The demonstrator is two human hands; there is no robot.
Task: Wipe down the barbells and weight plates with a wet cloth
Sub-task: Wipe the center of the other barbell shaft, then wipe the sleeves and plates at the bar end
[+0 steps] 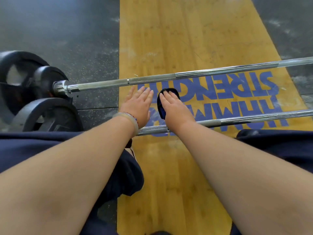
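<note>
One cloth (160, 106), dark blue, mid-frame, under the right hand (176, 106). Its fingers (167, 95) lie straight on top, pressing it and not curled round it as far as I can see. Thumb is hidden. Left hand (137, 104) just beside it, flat, fingers straight, holding nothing. Both hands are between the bars over the platform (169, 39). Can't tell if the cloth touches the wood.

Two barbells: far bar (203, 73) runs from left-centre to the right edge, near bar (237, 119) crosses under the wrists.

Three plates visible at left: big plate (6, 92), small plate (45, 73) on the far bar's end, low plate (50, 114) at lower left, probably on the near bar.

Handling, my guess:
- Cloth is soft and light, and it will drape when wet. Wrap it round the shaft and slide.
- Bars are stiff and heavy and may roll on their plates. Chrome stretches are slick and the knurl will drag the cloth. Steady a bar with the free hand on the knurl.
- Plates are heavy, so wipe them in place.
</note>
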